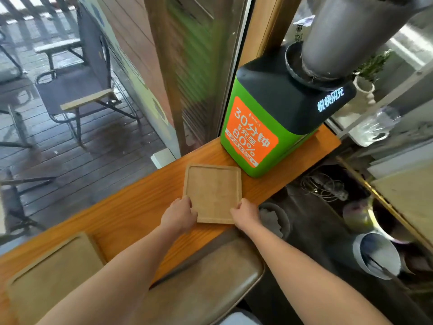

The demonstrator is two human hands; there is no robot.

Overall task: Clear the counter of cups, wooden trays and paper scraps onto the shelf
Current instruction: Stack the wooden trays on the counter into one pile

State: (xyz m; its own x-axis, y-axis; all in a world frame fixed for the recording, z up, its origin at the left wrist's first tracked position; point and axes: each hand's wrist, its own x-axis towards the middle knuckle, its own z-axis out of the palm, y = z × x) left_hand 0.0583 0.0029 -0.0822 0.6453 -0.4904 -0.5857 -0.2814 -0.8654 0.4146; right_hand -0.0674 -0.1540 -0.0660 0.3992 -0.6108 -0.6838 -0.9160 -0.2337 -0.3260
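Stretching along the window, the orange wooden desk (131, 207) runs from bottom left up to the right, and everything I'm working with sits on it. Biggest thing on it is the green charging box (264, 127) with the orange label, standing at the far end, a grey pipe coming down onto its dark top. Next in size, a large wooden tray (54, 275) lies flat on the desk at the near left corner, partly cut off by the frame edge. Then the small wooden tray (213, 193), flat on the desk just in front of the green box, close but not touching. My left hand (179, 215) has its grip pinching the tray's near left corner, fingers curled over the rim. My right hand (244, 213) pinches the near right corner, thumb on top.
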